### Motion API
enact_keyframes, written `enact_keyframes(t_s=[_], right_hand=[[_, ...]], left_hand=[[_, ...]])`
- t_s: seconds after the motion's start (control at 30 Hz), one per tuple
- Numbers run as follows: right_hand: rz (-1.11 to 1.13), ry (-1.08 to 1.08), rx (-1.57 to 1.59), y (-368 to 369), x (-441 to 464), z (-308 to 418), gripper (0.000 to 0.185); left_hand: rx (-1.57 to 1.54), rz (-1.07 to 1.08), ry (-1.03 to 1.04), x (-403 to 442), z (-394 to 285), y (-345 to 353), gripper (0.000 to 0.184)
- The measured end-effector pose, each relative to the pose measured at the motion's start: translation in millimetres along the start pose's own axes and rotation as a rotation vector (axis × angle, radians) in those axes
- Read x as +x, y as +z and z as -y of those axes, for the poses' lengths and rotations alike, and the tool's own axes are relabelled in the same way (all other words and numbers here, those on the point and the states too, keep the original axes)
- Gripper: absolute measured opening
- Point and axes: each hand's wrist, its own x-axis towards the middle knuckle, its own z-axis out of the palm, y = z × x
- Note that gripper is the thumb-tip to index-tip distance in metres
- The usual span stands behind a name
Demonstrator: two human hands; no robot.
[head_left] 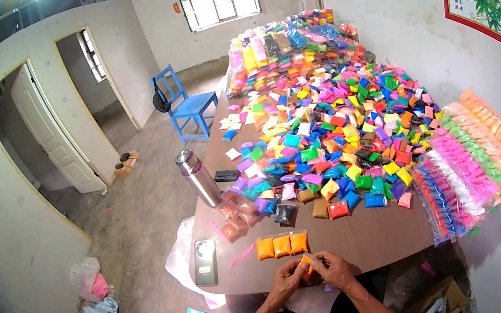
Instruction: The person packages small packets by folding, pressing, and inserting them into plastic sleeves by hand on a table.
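Note:
At the near edge of the brown table, my left hand (287, 278) and my right hand (335, 270) come together around a small orange packet (306, 267). The fingers of both hands are closed on it, and they cover part of it. Just beyond my hands lies a row of three orange packets (281, 246), side by side and flat on the table. A black packet (284, 214) and a red packet (339, 210) lie farther off, at the near edge of a big heap of colourful packets (341, 132).
A steel flask (199, 178) stands at the table's left edge, with a dark phone-like device (205, 262) nearer me. Bundles of bagged packets (468, 160) are stacked on the right. A blue chair (187, 105) stands beyond the table's left side. An open cardboard box (448, 302) sits below right.

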Motion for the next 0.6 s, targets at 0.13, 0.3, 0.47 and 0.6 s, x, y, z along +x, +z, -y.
enact_keyframes(t_s=[0.13,0.3,0.47,0.6], right_hand=[[0.029,-0.030,0.083,2.7,1.4,-21.9,0.019],[0.024,-0.017,0.061,-2.4,-4.6,-8.6,0.017],[0.062,0.009,0.030,-3.7,-4.0,-8.5,0.022],[0.031,0.009,0.027,-0.4,-6.3,-3.0,0.028]], left_hand=[[0.026,0.038,0.077,-0.8,2.3,-0.6,0.040],[0.044,0.043,0.020,-1.6,-0.1,-2.1,0.043],[0.066,0.054,-0.008,4.3,8.4,-5.1,0.043],[-0.023,-0.005,0.064,2.8,12.4,-3.3,0.036]])
